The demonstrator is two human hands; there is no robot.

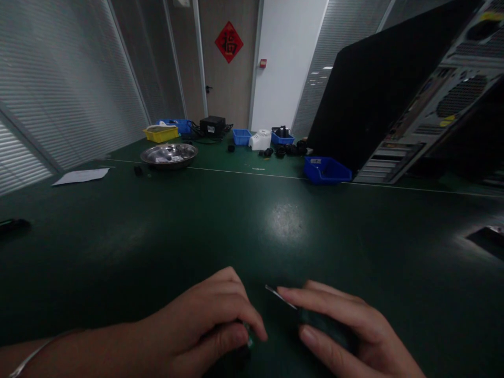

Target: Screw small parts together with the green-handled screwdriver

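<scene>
Low in the head view, my left hand (pixel 220 320) is curled with thumb and forefinger close together. Between and below them shows part of a small dark thing with a bright green spot (pixel 249 342); most of it is hidden by the fingers, so its kind is unclear. To the right, my right hand (pixel 346 325) is closed round a dark-handled tool (pixel 325 323). Its thin metal shaft (pixel 280 297) sticks out toward the upper left, and my forefinger lies along it. The tool's tip is apart from my left hand. Both hands are just over the green table.
A metal bowl (pixel 169 156) holds small pieces at the back left, beside a white paper (pixel 81 176). A blue bin (pixel 327 171) stands before a large computer case (pixel 378 89) on the right. Small bins, a black box (pixel 212 126) and a white part (pixel 260 140) line the back.
</scene>
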